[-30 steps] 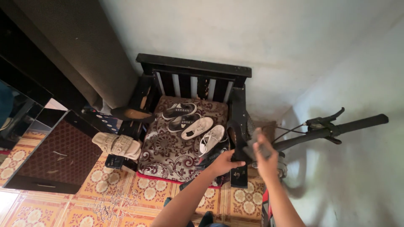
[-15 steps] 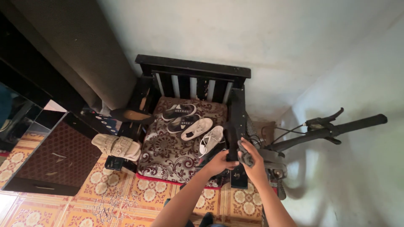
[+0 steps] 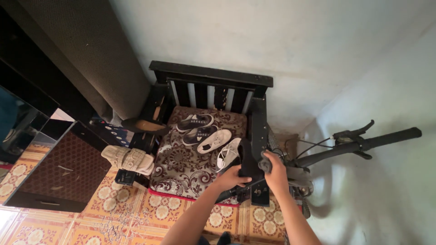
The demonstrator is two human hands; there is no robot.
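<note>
Left hand [image 3: 231, 178] closed on lower end of black shoe [image 3: 249, 159], at chair's right armrest [image 3: 259, 136]. Right hand [image 3: 275, 171], raised clear a second ago, now pressing grey cloth [image 3: 265, 163] on shoe; wiping likely underway. Beyond: white sneakers [image 3: 221, 144], dark sneakers [image 3: 196, 128] on patterned cushion [image 3: 181, 168]. Bicycle handlebar [image 3: 363, 142] at right.

No pkgs, labels or signs visible in the head view. One possible screen: dark glossy panel [image 3: 16, 124] at approx. 9 o'clock, at the left frame edge, rectangular, black w/ bluish reflection; cannot tell whether it is a display or plain glass. It is seen at an angle, cut off by the frame edge, just above a dark brown patterned cabinet face [image 3: 59, 170].
</note>
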